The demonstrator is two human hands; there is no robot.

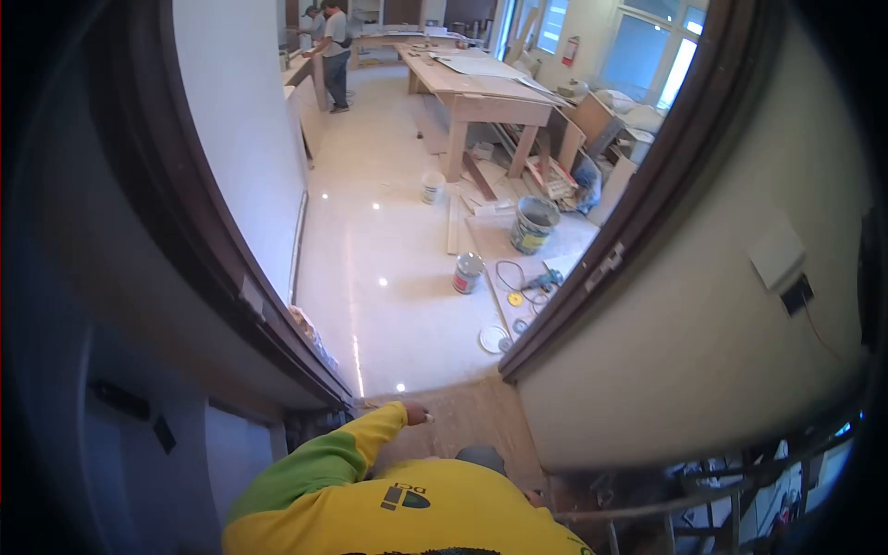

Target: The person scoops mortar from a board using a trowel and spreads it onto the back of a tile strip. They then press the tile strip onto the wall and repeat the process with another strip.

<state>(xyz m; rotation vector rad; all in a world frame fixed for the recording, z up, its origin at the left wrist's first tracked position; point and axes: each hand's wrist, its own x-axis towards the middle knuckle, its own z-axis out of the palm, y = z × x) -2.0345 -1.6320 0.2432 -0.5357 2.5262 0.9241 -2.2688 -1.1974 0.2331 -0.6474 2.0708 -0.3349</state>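
Note:
My left hand (417, 413) is stretched forward at the end of a yellow and green sleeve, over the brown floor strip (476, 416) at the doorway. Its fingers look curled closed, with a small pale spot at their tips that I cannot identify. Only a sliver of my right hand (535, 499) shows at the right edge of my yellow shirt (462, 509); its fingers are hidden, and I cannot see whether it holds anything. A grey rounded shape, perhaps my knee, lies between the hands.
A dark door frame (638, 203) borders the opening. Beyond are a paint can (468, 274), a large bucket (534, 226), a corded power tool (544, 281), and a wooden worktable (499, 109). Two people stand at the back left. A metal ladder-like frame (671, 509) lies at lower right.

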